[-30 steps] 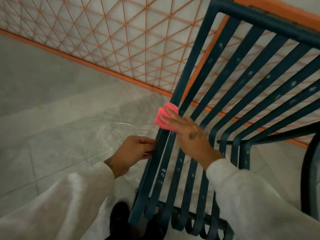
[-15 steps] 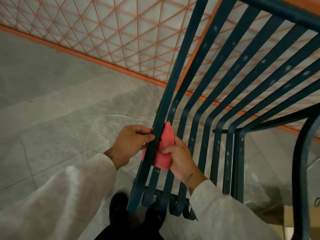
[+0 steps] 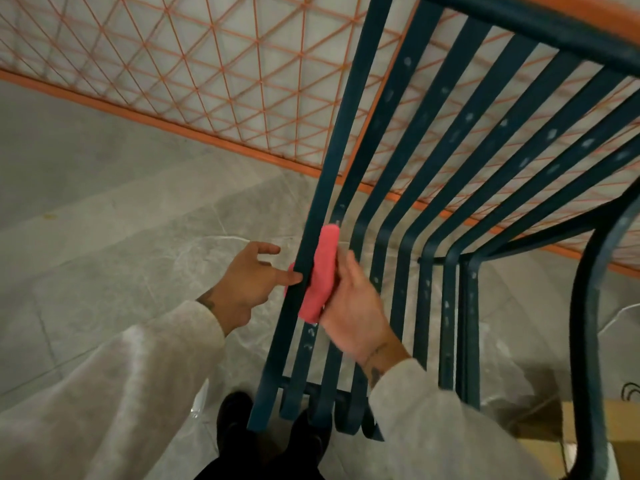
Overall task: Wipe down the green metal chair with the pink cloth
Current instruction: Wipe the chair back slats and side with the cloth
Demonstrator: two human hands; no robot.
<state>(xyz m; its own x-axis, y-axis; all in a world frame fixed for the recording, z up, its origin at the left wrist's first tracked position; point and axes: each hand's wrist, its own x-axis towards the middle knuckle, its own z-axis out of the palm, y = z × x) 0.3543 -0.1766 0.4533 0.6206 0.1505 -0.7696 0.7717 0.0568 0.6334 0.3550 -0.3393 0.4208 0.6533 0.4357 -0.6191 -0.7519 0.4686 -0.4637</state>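
Chair slats rise past your fingertips; cloth wraps the outer slat between your hands. Right hand clamps it, left hand fingers apart, one touching the slat. Loosen that grip and the cloth could drop through

Worn: left sleeve and right sleeve, off-white fuzzy fleece, loose, cuffs at the wrists. Small dark tattoos just behind left hand and right hand. Black trousers, black shoes.
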